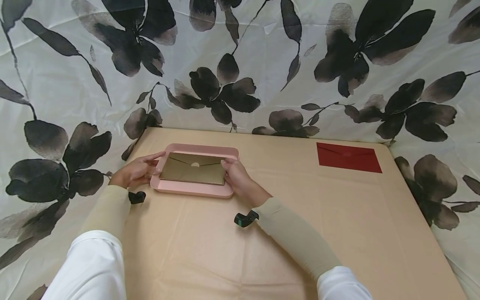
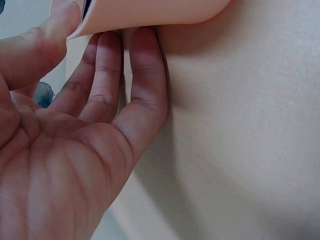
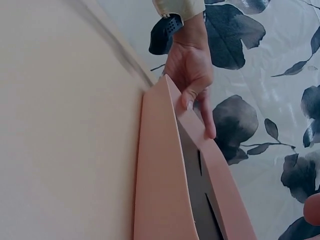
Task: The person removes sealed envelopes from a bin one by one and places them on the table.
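A pink tray (image 1: 191, 190) lies on the table's far left part, with a gold envelope (image 1: 187, 171) inside it, flap side up with a pale round seal. My left hand (image 1: 138, 170) holds the tray's left end. In the left wrist view its thumb (image 2: 65, 22) lies at the rim and several fingertips reach under the tray's edge. From the right, my right hand (image 1: 240, 179) pinches the envelope's right edge, thumb on top; its other fingers are hidden in the head view. Only a fingertip (image 3: 313, 210) shows at the right wrist view's edge.
A red envelope (image 1: 348, 157) lies flat near the table's far right corner. The table (image 1: 285, 233) has a beige cover with faint creases. White cloth with dark flowers (image 1: 221, 96) rises behind the table and hangs around its sides.
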Available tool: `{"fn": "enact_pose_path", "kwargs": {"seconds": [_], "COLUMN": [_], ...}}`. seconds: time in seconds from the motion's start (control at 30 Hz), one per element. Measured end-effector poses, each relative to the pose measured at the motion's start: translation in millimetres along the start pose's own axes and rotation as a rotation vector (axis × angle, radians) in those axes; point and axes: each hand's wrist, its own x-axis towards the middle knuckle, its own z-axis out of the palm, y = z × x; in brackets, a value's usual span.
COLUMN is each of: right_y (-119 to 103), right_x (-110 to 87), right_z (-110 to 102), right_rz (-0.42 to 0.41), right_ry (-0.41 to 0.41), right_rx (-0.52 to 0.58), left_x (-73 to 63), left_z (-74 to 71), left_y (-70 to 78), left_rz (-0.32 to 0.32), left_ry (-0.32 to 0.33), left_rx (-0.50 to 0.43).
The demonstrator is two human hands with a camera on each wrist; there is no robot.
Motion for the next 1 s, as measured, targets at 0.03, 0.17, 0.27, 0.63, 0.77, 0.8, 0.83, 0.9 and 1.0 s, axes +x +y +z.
{"fn": "enact_pose_path", "kwargs": {"seconds": [0.03,0.17,0.27,0.63,0.77,0.8,0.83,0.9,1.0], "right_y": [0.2,0.5,-0.4,-4.5,-5.0,-4.9,-4.9,-4.9,-5.0], "right_x": [-0.3,-1.7,-2.8,-0.5,0.0,0.3,0.5,1.3,3.2], "right_z": [-0.4,-1.8,-1.5,-5.6,-5.4,-5.4,-5.5,-6.2,-7.1], "right_rz": [-0.001,-0.002,-0.003,-0.036,-0.025,-0.024,-0.027,-0.034,-0.059], "right_ry": [-0.002,-0.017,-0.015,0.051,0.088,0.104,0.122,0.142,0.174], "right_rx": [0.008,0.02,0.02,-0.026,-0.078,-0.09,-0.106,-0.132,-0.177], "left_x": [0.1,0.5,1.2,-0.5,-1.4,-1.5,-1.3,-1.1,-0.5], "left_z": [-0.2,-0.8,-1.2,-0.3,-0.1,-0.1,0.0,0.1,-0.3], "left_y": [-0.1,-0.4,-0.8,0.0,0.4,0.5,0.6,0.6,0.1], "left_rz": [0.003,0.009,0.012,0.011,0.0,-0.003,-0.006,-0.005,-0.006], "left_ry": [-0.003,-0.012,-0.016,-0.011,-0.008,-0.006,-0.005,-0.004,-0.005], "left_rx": [0.0,-0.015,-0.016,0.001,0.0,0.0,-0.004,-0.002,-0.007]}}
